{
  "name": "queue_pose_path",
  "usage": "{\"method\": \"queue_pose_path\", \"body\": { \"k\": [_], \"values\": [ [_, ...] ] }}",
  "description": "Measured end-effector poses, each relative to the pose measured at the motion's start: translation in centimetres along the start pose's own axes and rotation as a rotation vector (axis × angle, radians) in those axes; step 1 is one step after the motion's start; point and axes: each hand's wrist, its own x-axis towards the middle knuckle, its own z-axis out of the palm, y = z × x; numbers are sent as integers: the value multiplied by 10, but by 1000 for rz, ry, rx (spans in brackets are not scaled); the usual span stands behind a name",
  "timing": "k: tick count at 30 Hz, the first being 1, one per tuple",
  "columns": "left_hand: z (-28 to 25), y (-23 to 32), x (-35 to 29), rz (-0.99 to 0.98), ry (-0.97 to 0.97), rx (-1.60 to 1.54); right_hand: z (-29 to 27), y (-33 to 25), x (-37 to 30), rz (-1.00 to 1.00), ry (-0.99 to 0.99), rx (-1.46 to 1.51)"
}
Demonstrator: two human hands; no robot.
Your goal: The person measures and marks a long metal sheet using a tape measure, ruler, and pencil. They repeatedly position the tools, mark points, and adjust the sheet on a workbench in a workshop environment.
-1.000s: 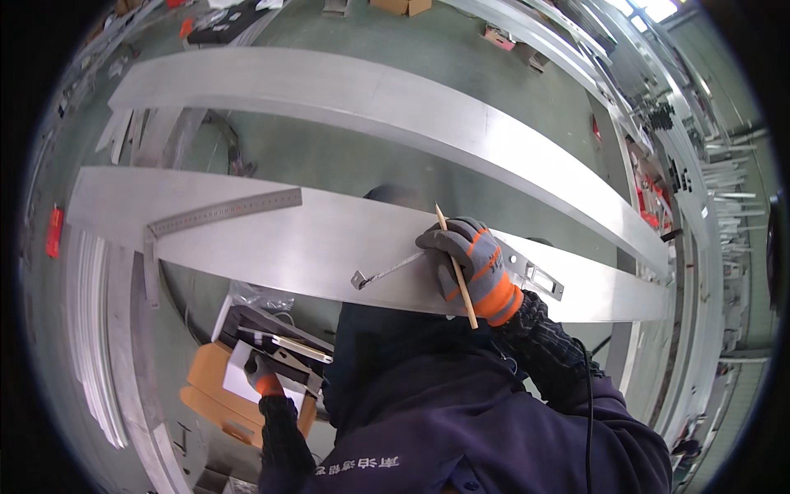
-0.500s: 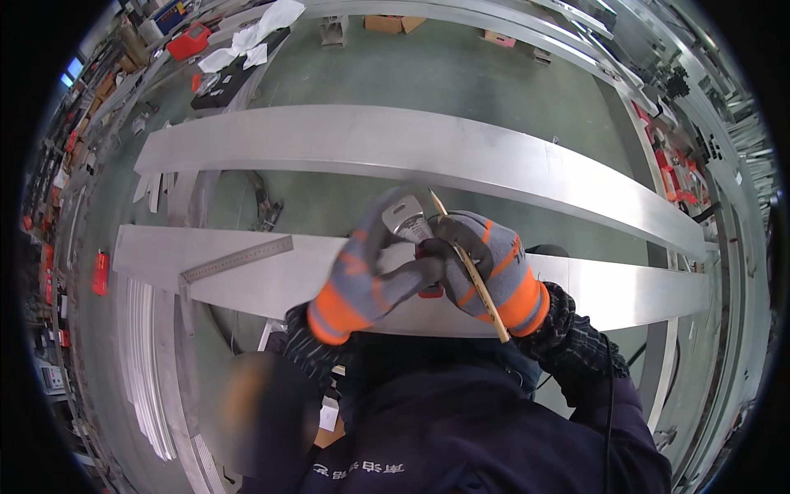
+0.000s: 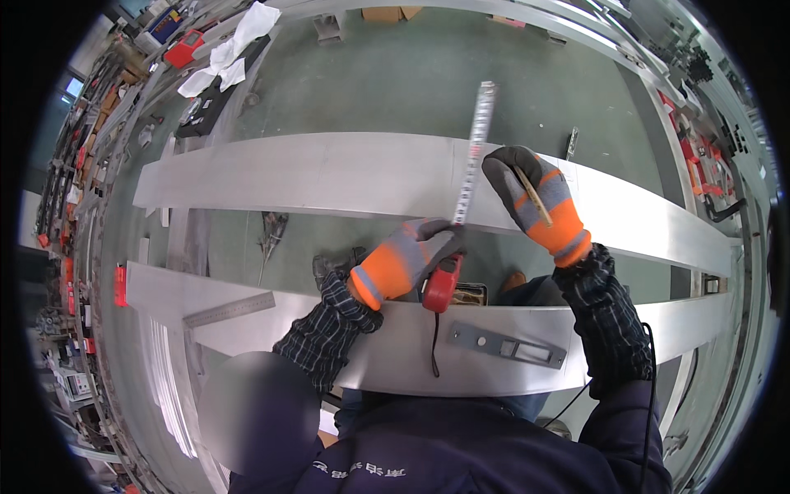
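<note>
My left hand (image 3: 407,257), in a grey and orange glove, grips a red tape measure (image 3: 442,286) over the gap between two long silver metal beams. Its white blade (image 3: 471,169) runs out across the far beam (image 3: 329,169) and past its far edge; a black wrist strap hangs from the case. My right hand (image 3: 539,202), gloved alike, is over the far beam to the right of the blade. A wooden pencil (image 3: 535,198) is tucked in its closed fingers. On the near beam (image 3: 387,346) lies a flat grey plate (image 3: 508,344) with a round hole and a rectangular slot.
A steel try square (image 3: 230,310) rests toward the near beam's left end. White cloth (image 3: 239,45) lies over a black case (image 3: 210,107) at the far left. Another person's head, blurred, is at the lower left (image 3: 259,403). A small silver piece (image 3: 573,142) stands beyond the far beam.
My hands have moved apart: the left draws the tape measure with its blade now extended, the right has gone forward to the far beam with the pencil. The grey slotted plate has come into view.
</note>
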Motion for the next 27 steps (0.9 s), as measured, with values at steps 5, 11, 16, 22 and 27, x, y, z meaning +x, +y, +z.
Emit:
{"method": "queue_pose_path", "body": {
  "k": [5, 11, 16, 22, 27],
  "values": [
    [-17, -27, 5, -60, 84, 142, 15, 51, 8, -164, 170, -175],
    [-34, -55, 15, 488, -31, 919, 15, 68, 10, -145, 139, -78],
    [-29, -50, 12, 375, -43, 795, 12, 77, 12, -176, 80, -63],
    [-26, -49, 9, 248, -28, 700, 11, 77, 13, -163, 80, -51],
    [-32, -59, 10, 340, -78, 821, 10, 76, 12, -187, 86, -70]
  ]
}}
